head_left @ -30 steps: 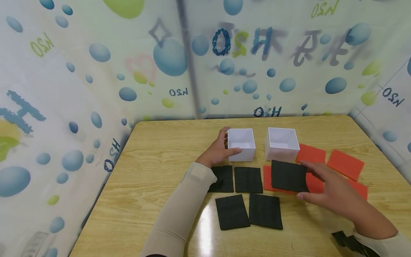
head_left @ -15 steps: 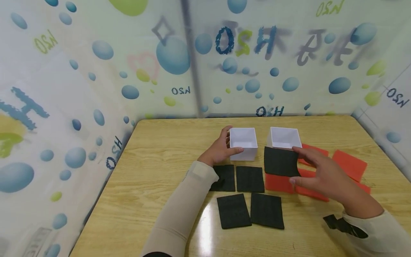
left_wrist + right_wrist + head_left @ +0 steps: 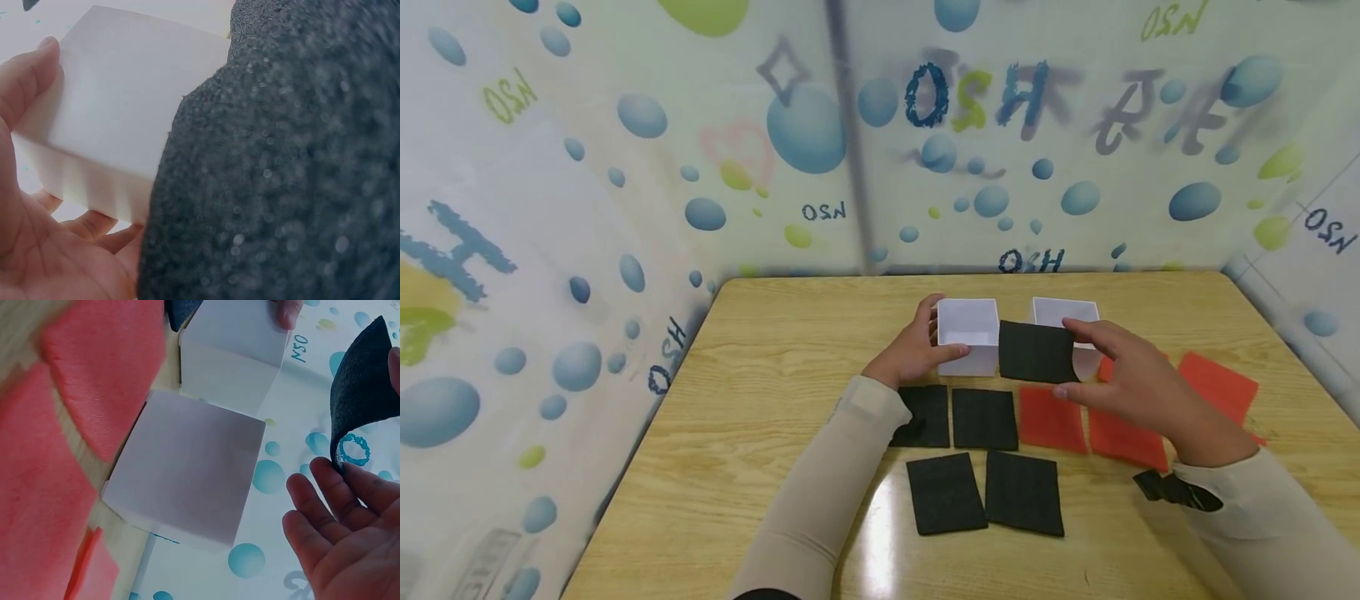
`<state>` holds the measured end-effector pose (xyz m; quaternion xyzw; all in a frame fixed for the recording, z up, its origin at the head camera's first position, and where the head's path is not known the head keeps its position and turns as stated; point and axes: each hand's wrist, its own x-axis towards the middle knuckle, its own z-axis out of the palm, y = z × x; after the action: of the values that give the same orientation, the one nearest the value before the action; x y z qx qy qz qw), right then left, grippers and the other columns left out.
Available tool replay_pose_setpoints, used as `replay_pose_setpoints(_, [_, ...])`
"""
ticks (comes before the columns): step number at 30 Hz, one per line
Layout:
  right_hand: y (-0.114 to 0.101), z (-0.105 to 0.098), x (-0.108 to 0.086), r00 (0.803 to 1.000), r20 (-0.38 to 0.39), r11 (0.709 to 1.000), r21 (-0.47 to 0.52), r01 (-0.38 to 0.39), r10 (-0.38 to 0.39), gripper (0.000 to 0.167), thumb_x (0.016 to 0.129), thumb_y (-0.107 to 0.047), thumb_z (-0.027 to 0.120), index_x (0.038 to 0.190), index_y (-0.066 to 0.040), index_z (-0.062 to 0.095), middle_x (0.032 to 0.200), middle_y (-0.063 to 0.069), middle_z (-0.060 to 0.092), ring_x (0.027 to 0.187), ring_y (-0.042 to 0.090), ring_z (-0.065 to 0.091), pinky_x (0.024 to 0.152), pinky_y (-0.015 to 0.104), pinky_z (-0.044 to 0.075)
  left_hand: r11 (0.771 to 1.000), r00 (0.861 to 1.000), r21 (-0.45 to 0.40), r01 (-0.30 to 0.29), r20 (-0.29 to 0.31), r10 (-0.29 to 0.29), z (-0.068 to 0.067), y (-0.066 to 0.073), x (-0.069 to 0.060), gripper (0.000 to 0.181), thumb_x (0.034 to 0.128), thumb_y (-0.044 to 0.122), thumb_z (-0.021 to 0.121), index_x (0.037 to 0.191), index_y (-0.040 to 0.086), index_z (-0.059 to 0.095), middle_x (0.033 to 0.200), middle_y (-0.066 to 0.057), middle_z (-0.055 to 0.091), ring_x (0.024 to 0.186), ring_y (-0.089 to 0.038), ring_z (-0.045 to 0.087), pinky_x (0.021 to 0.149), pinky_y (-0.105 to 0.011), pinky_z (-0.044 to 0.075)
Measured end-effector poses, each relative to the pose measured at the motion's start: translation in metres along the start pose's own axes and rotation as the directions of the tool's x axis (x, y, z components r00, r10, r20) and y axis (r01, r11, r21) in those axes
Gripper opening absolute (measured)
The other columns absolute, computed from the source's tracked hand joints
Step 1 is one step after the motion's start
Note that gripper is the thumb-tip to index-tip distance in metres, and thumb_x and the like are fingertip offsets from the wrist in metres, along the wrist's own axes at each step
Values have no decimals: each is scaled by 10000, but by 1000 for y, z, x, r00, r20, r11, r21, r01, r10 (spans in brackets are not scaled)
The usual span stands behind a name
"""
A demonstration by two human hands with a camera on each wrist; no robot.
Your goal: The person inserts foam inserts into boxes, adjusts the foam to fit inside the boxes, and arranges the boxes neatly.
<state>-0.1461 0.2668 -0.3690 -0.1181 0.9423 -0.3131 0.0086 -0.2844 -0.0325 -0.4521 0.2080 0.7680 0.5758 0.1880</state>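
Observation:
My left hand [image 3: 910,352] grips the left white box [image 3: 973,361], thumb on its front wall and fingers round its far left side. My right hand [image 3: 1131,383] pinches a black square cloth [image 3: 1034,352] by its right edge. The cloth is raised in front of the gap between the boxes and hides part of the right white box [image 3: 1086,360]. In the right wrist view the held cloth [image 3: 359,394] bends between thumb and fingertips. A large dark, rough surface [image 3: 281,175] fills the right of the left wrist view; what it belongs to is unclear.
Several black squares [image 3: 947,493] lie flat on the wooden table [image 3: 760,375], one partly under my left cuff. Several red squares [image 3: 1051,418] lie to the right, some beneath my right hand. A patterned sheet [image 3: 700,142] hangs behind the table.
My right hand has carried the black cloth up and left, from above the red squares to the front of the boxes. My left hand keeps its hold on the left box.

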Motion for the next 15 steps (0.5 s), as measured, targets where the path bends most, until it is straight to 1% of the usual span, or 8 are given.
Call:
replay_pose_setpoints(6, [-8, -1, 17, 1000, -8, 1000, 17, -10, 10, 985, 850, -417, 901, 1606, -27, 404, 1589, 249, 457, 1455, 510, 419, 1106, 709, 402, 1000, 1000, 7, 8, -5, -8, -1, 0, 0, 979, 961, 220, 808, 1649, 295, 116, 1631, -100, 346, 1355, -306, 510, 1120, -508, 479])
replay_pose_setpoints(9, [-12, -2, 25, 1000, -2, 1000, 28, -9, 9, 1003, 845, -428, 903, 1620, -49, 391, 1600, 233, 453, 1469, 490, 409, 1125, 700, 388, 1000, 1000, 8, 14, -6, -14, -1, 0, -1, 984, 959, 221, 810, 1648, 298, 112, 1637, -106, 336, 1344, -302, 511, 1120, -499, 481])
replay_pose_setpoints(12, [-17, -2, 33, 1000, 8, 1000, 19, -14, 14, 1013, 847, -431, 899, 1636, -77, 371, 1616, 225, 440, 1477, 481, 403, 1132, 694, 384, 1000, 1000, 9, 15, -5, -15, -1, 0, 0, 980, 960, 222, 810, 1645, 302, 112, 1635, -114, 334, 1333, -310, 516, 1114, -501, 487])
replay_pose_setpoints(15, [-21, -1, 41, 1000, 17, 1000, 7, -17, 17, 1010, 852, -430, 894, 1641, -90, 363, 1612, 225, 443, 1473, 470, 409, 1145, 683, 376, 1000, 1000, 18, 18, -5, -18, -1, -1, 0, 991, 956, 241, 815, 1649, 302, 109, 1650, -115, 319, 1367, -320, 501, 1124, -511, 481])
